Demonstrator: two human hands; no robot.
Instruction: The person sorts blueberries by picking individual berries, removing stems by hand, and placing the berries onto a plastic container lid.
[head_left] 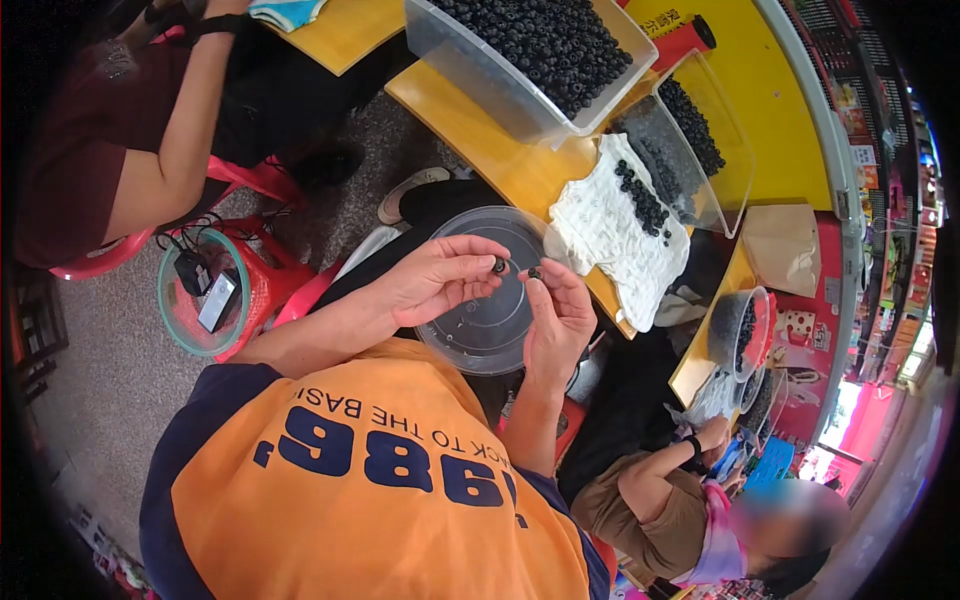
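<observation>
My left hand (pixel 450 278) pinches a small round black bead (pixel 499 265) between thumb and fingertips. Close beside it, my right hand (pixel 556 315) holds another small dark bead (pixel 534 272) in a pinch. Whether a thread runs between the two is too small to tell. Both hands are above a round clear plastic tub (pixel 470 345) at my lap, which has a few tiny specks on its bottom. To the right, a white cloth (pixel 585 215) lies over the bench edge, with a patch of loose black beads (pixel 643 200) on it.
A large clear bin (pixel 480 85) full of black beads stands on the wooden bench (pixel 450 118). A second clear bin (pixel 738 165) is beyond the cloth. A red stool (pixel 265 275) carries a phone (pixel 217 300) in a basin. Other people sit at left and lower right.
</observation>
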